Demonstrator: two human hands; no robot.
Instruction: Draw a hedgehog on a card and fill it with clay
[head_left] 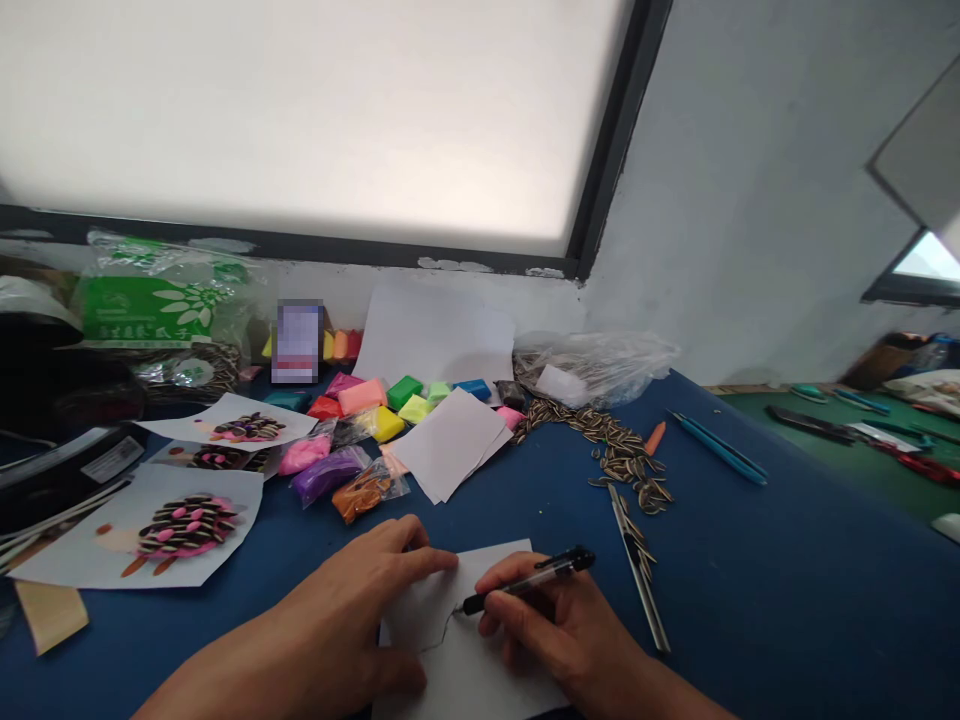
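Note:
A white sheet of paper (pixel 480 680) lies on the blue table at the bottom middle, with a short wavy dark line drawn on it. My right hand (pixel 555 620) grips a black pen (pixel 529 580), its tip touching the paper at the upper end of that line. Flat against the sheet's left side rests my left hand (pixel 360 610), its thumb and fingers spread apart. Just beyond both hands is a small stack of white paper (pixel 454 440).
Bagged coloured clay (pixel 330 475) lies behind the hands. Sunflower seeds (pixel 600 435) spill from a plastic bag (pixel 592 365). A utility knife (pixel 637 570) and blue tweezers (pixel 716 447) lie right. Seed-and-clay hedgehog pictures (pixel 187 530) are left, and a phone (pixel 297 342) stands behind.

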